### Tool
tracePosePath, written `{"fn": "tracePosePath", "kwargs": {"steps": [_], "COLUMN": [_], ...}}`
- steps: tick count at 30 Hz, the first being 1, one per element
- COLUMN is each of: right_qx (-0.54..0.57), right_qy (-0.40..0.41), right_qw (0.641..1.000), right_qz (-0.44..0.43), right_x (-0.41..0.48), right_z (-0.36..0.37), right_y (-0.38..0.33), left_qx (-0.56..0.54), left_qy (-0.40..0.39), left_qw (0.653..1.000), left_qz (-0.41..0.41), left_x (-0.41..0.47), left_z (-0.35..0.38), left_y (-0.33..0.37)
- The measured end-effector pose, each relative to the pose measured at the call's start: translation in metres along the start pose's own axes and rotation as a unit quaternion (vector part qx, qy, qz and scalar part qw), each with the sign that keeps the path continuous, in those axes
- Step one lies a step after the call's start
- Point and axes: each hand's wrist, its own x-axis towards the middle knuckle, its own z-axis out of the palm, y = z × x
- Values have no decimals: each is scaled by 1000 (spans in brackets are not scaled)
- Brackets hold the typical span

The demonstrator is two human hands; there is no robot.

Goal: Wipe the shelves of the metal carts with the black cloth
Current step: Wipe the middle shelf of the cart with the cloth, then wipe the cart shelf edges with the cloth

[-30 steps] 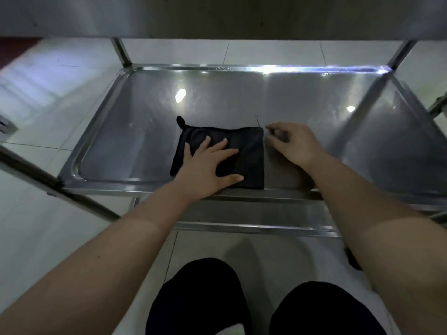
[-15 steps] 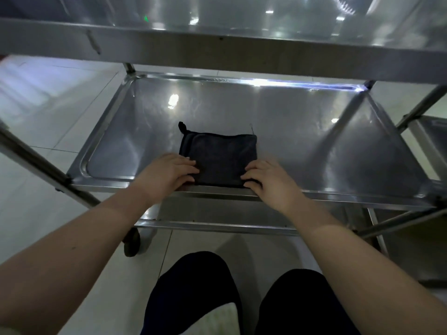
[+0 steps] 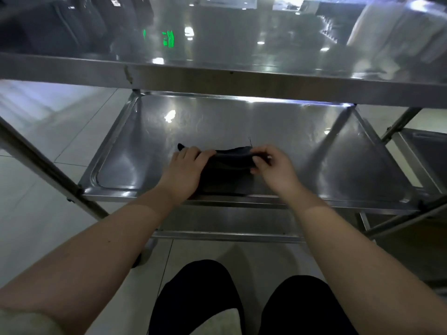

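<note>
Both hands, left hand [image 3: 185, 166] and right hand [image 3: 272, 163], pinch the black cloth [image 3: 229, 163] on the middle shelf [image 3: 302, 151], folding its near edge far-ward for a fresh face.

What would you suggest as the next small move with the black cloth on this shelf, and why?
Probably finish the fold: bring the raised far edge of the black cloth toward the near rim and press it flat. The left hand and right hand each pinch that edge, lifted off the middle shelf, so wiping cannot start yet.
</note>
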Motion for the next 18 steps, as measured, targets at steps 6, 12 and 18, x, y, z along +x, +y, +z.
{"fn": "tracePosePath", "kwargs": {"steps": [6,12,18], "right_qx": [-206,-362,-435], "right_qy": [12,116,89], "right_qw": [952,880,850], "right_qz": [-225,-285,-283], "right_x": [4,-24,-91], "right_z": [-53,-126,-202], "right_y": [-24,-47,-59], "left_qx": [-32,28,-28], "left_qy": [48,167,231], "left_qw": [997,976,944], "left_qz": [57,134,235], "left_x": [22,50,69], "left_z": [-22,-54,-62], "left_y": [26,84,159]}}
